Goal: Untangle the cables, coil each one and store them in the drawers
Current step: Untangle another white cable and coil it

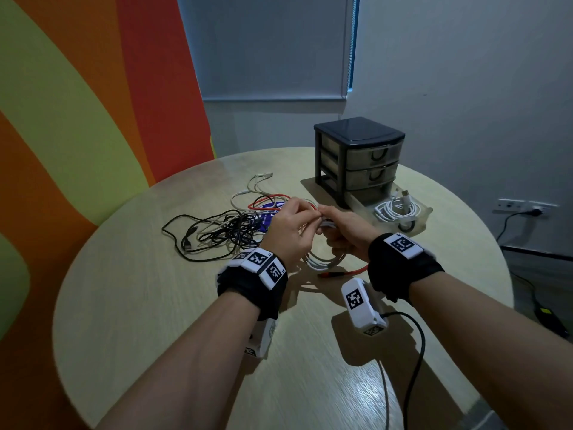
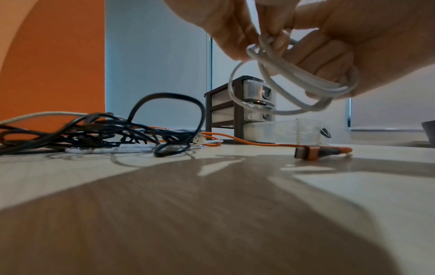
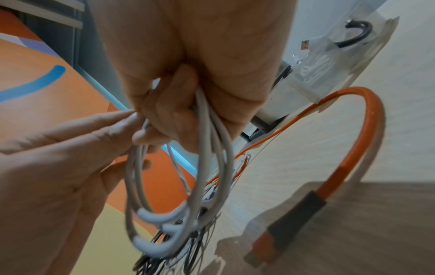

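1. Round wooden table [image 1: 155, 305], near edge: two forearms reach over it w/ black wrist straps carrying white marker blocks.
2. Orange cable plug [image 1: 328, 275] lies flat on the table just below the hands; its orange cord [image 3: 367, 134] arcs up and away toward the pile.
3. Right hand [image 1: 347, 231] is fisted round a coiled white cable [image 1: 322, 259], several loops hanging beneath the fist (clearest in the right wrist view).
4. Left hand [image 1: 291, 228] sits right against the right one, fingertips [image 3: 132, 119] pinching the same white cable at the top of the coil. Hands are together, both clamped on that cable, held above the table.
5. Left of and beyond the hands: tangled pile [image 1: 223, 231] of black cables, w/ red/orange and white strands mixed in; a white cable end [image 1: 263, 175] at the far side.
6. Right, farther back: bottom drawer [image 1: 424, 212] pulled out, clear plastic, w/ another coiled white cable [image 1: 393, 209] inside.
7. Behind it, the dark-framed drawer unit [image 1: 359, 131]; upper two drawers pushed in.
8. Back: grey roller blind [image 1: 263, 51], striped orange-green wall [image 1: 77, 103] at left.
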{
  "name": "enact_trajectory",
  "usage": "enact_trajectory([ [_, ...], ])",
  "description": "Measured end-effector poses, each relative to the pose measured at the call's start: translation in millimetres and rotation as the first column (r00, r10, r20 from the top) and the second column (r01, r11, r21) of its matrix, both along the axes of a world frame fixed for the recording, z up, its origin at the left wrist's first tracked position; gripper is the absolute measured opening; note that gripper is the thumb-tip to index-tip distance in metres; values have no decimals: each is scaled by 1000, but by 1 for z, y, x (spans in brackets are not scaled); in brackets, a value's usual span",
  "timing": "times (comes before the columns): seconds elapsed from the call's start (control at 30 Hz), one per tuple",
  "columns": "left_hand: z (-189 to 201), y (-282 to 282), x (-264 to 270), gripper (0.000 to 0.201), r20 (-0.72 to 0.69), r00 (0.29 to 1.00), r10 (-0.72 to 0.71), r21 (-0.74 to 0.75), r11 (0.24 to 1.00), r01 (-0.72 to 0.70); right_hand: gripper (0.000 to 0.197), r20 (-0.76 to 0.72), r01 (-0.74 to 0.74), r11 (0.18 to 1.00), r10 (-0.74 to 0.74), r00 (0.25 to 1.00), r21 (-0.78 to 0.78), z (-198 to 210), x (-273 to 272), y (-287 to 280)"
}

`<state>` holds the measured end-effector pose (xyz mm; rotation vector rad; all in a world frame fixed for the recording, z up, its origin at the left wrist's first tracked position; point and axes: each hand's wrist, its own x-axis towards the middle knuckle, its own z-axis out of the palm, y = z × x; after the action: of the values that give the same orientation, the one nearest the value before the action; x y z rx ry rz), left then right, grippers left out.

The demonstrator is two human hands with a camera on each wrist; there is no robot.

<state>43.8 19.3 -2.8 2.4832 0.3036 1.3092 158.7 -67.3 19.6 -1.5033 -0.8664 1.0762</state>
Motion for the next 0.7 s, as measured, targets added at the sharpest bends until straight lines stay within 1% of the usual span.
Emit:
enact_trajectory([
  [0.03, 0, 1, 0, 18, -7, 1000, 20, -24, 1000, -20, 43, -8, 12, 1000, -12, 1000, 10, 0, 0, 0],
  [0.1, -1, 1, 0, 27, -69, 997, 23, -63, 998, -28, 41, -40, 57, 998, -55, 998, 40, 0, 1, 0],
  [0.2, 0, -4, 0, 45, -221, 975, 11, -136, 990, -41, 39, -129, 108, 989, -95, 987, 99, 1, 3, 1],
  [0.3, 3, -5, -1, 59, -374, 927, 33, -222, 967, -124, 40, -191, 93, 990, -71, 979, 108, 5, 2, 3],
  [0.37, 3, -4, 0, 58, -408, 912, 36, -251, 956, -150, 41, -213, 66, 993, -45, 976, 95, 6, 2, 2],
  [0.47, 2, -3, 1, 47, -365, 929, 60, -238, 959, -155, 42, -227, 32, 998, -20, 974, 52, 4, 0, 2],
  [0.53, 3, -3, 1, 40, -350, 934, 69, -221, 963, -154, 42, -224, 44, 999, -36, 974, 30, 4, -2, 2],
  [0.63, 5, -4, 1, 40, -376, 920, 113, -220, 953, -207, 39, -203, 83, 996, -73, 976, 39, 7, -7, 4],
  [0.7, 7, -5, 1, 42, -391, 912, 121, -257, 938, -234, 40, -145, 105, 992, -94, 985, 68, 7, -11, 6],
])
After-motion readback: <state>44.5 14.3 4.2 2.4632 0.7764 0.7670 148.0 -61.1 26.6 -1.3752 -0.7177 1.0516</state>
